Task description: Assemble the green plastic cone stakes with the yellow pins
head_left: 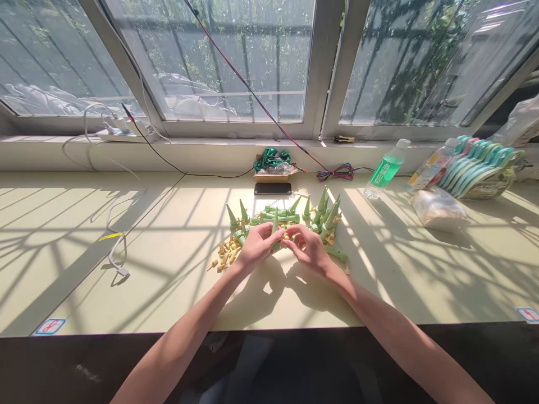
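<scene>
My left hand [256, 246] and my right hand [309, 247] meet over the middle of a pale table [126, 280]. The left fingers are closed round a green cone-shaped plastic piece [275, 227] that points upward. The right fingers are pinched together right beside it, on something too small to name. Behind and around the hands stands a cluster of green cones and tubes [320, 216]. A heap of small yellow plastic bits [227, 253] lies just left of my left hand.
A black phone [272, 188] and a small box with green parts [273, 164] lie behind the cluster. A green bottle [385, 169], a second bottle, stacked teal items [480, 165] and a plastic bag [438, 209] sit at right. Cables and a power strip [122, 130] are at left.
</scene>
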Demonstrator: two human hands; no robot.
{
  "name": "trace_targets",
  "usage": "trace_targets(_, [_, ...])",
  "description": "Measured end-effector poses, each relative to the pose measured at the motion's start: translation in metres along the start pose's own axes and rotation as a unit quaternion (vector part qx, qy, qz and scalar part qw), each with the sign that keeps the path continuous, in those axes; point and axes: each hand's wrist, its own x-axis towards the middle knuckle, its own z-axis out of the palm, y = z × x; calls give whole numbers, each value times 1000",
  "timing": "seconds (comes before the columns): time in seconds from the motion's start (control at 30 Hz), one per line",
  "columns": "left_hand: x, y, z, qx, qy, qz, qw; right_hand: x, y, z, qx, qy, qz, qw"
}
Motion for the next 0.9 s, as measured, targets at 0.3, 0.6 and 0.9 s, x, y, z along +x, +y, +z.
trace_targets(0.3, [-1,-1,0,4,3,-4,1000,-1,6,2,-21,-2,-12,1000])
trace_targets(0.6, [0,-2,0,7,8,-2,1000,-1,5,2,-28,-8,15,999])
trace_targets(0.9, [-1,1,0,-2,8,-9,1000,0,4,1,-10,-3,-11,1000])
